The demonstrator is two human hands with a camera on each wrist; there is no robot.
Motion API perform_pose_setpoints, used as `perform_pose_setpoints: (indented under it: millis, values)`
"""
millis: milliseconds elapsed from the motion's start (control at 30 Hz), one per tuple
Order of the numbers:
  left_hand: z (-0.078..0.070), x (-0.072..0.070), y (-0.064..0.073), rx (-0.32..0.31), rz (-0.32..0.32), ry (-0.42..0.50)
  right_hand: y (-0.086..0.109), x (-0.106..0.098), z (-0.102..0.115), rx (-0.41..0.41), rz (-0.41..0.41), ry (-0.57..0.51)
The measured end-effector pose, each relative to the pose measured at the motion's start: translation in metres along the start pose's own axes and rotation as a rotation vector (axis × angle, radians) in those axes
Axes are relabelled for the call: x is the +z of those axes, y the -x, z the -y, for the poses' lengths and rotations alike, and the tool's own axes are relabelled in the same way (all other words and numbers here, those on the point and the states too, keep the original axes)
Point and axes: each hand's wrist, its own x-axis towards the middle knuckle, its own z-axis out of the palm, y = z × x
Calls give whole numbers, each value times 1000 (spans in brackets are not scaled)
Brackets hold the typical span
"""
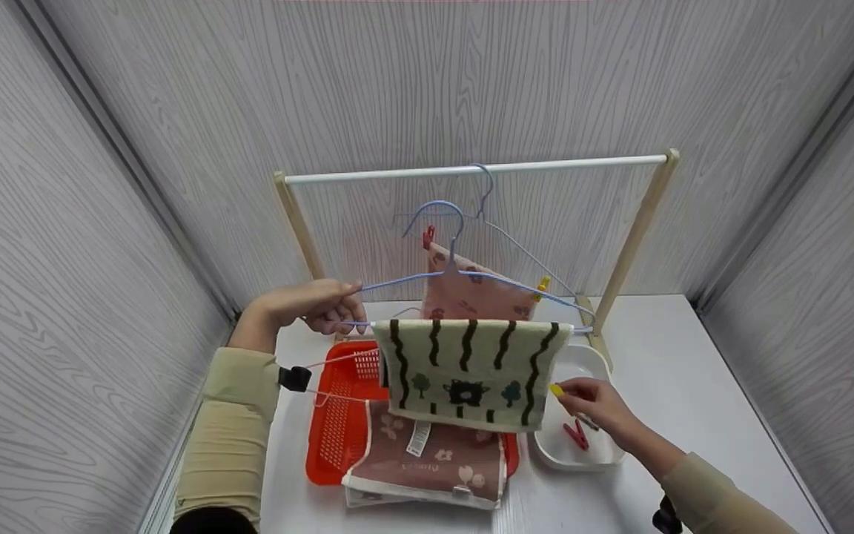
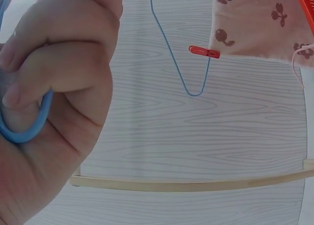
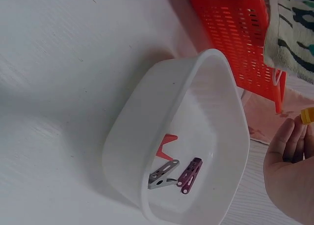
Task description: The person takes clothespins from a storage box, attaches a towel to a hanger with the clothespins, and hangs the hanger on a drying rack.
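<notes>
My left hand [image 1: 316, 305] grips the left end of a blue hanger [image 1: 405, 279], its fingers curled round the wire in the left wrist view. A cream towel [image 1: 448, 356] with dark wavy stripes and small trees hangs folded over the hanger's lower bar. Between thumb and fingers, my right hand [image 1: 599, 404] pinches a yellow clothespin [image 1: 557, 389] close to the towel's right edge. Below that hand, a white basin [image 3: 132, 117] holds a red clothespin [image 1: 577, 435], a grey clothespin [image 3: 162, 176] and a dark purple clothespin [image 3: 190, 176].
Behind, a rack with a white rail [image 1: 397, 173] carries another hanger [image 1: 531, 256] with a pink towel [image 1: 464, 293], held by red [image 1: 428, 236] and yellow [image 1: 543, 288] clothespins. A red basket [image 1: 338, 415] stands beneath, with a brownish-pink towel [image 1: 427, 463] and a pink hanger [image 1: 338, 395].
</notes>
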Motion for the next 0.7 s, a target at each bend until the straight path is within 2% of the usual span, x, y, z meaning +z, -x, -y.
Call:
perform_pose_setpoints:
  millis: [200, 433, 700]
  values:
    - [2, -2, -2, -20, -1, 8, 1, -7, 13, -27, -18, -5]
    - [8, -3, -4, 11, 6, 20, 2, -14, 36, -6, -74, 32]
    - [9, -1, -8, -2, 4, 23, 8, -20, 66, -54, -75, 22]
